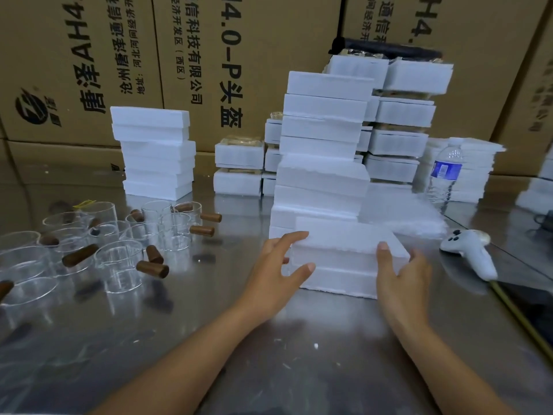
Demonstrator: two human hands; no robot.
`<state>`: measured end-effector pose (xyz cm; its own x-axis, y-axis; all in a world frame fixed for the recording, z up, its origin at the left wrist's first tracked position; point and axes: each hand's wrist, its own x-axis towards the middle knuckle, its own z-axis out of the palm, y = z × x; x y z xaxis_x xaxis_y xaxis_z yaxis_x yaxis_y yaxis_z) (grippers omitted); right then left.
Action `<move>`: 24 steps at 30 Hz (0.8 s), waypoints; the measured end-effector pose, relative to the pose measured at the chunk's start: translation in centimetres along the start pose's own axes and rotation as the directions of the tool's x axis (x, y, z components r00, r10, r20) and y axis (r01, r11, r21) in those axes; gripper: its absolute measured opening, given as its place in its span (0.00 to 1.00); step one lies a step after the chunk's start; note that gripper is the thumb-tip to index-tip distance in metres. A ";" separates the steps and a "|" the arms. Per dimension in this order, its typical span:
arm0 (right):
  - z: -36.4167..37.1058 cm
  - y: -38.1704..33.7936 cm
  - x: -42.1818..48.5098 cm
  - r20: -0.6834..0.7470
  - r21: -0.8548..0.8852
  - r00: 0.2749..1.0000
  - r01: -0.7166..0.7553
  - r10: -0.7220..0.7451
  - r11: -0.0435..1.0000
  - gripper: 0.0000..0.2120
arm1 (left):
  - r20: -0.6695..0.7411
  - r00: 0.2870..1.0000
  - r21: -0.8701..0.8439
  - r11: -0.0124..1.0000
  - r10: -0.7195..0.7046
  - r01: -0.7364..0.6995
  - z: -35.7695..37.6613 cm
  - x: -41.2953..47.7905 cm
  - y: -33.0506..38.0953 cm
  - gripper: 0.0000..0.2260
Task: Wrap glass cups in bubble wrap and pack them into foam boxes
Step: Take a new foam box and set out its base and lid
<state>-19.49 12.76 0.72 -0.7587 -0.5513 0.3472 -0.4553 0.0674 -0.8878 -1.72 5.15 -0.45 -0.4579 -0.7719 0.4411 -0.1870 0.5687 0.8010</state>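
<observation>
At the middle of the steel table [299, 339], a foam box [344, 238] sits gripped at both ends by the left hand [278, 265] and right hand [402, 274], just before a tall foam stack [323, 145]. Glass cups [119, 259] crowd the left; a controller [469, 247] and a water bottle [444, 175] are on the right.

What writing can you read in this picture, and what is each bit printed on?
"唐泽AH4." and "沧州唐泽通信", sideways on the left carton.
"4.0-P头盔" and "信科技有限公司", sideways on the middle carton.
"H4.", cut off, on the right carton.
Water bottle label: too blurred to read.
</observation>
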 end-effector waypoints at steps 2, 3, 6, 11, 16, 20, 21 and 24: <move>0.0 0.4 0.5 0.056 -0.017 0.993 -0.107 0.107 0.994 0.32 | 0.009 1.000 -0.036 0.999 -0.008 0.008 0.1 -0.1 -0.2 0.20; 0.0 0.5 0.5 0.086 -0.016 0.985 -0.147 0.148 0.989 0.33 | 0.015 1.000 -0.055 0.998 -0.012 0.012 0.1 -0.2 -0.2 0.19; -0.5 0.3 0.5 0.104 0.050 0.982 -0.164 0.159 0.985 0.33 | 0.021 0.999 -0.126 0.991 -0.035 0.037 0.0 -0.2 0.0 0.17; -1.2 -0.5 0.1 -0.006 0.021 0.999 -0.040 0.040 0.999 0.26 | 0.030 0.996 -0.252 0.964 -0.085 0.090 -0.3 -0.3 0.7 0.13; -1.4 -1.1 -0.4 0.031 -0.007 0.999 -0.013 0.013 1.000 0.25 | 0.037 0.994 -0.278 0.954 -0.106 0.112 -0.4 -0.3 0.8 0.13; -1.6 -2.4 -0.8 -0.046 -0.201 0.998 0.034 -0.045 0.979 0.30 | 0.013 0.991 -0.289 0.949 -0.130 0.128 -0.4 -0.5 1.0 0.13; -1.6 -2.9 -1.0 -0.068 -0.227 0.995 0.054 -0.071 0.972 0.31 | 0.012 0.991 -0.291 0.947 -0.136 0.134 -0.5 -0.5 1.0 0.12; -1.2 -4.7 -1.5 -0.060 -0.200 0.987 0.132 -0.146 0.971 0.35 | -0.036 0.984 -0.336 0.929 -0.174 0.152 -0.5 -0.3 0.7 0.07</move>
<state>-16.78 14.30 4.72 -0.7103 -0.5045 0.4908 -0.6353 0.1591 -0.7557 -1.22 5.65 0.19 -0.3870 -0.8687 0.3092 0.0485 0.3157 0.9476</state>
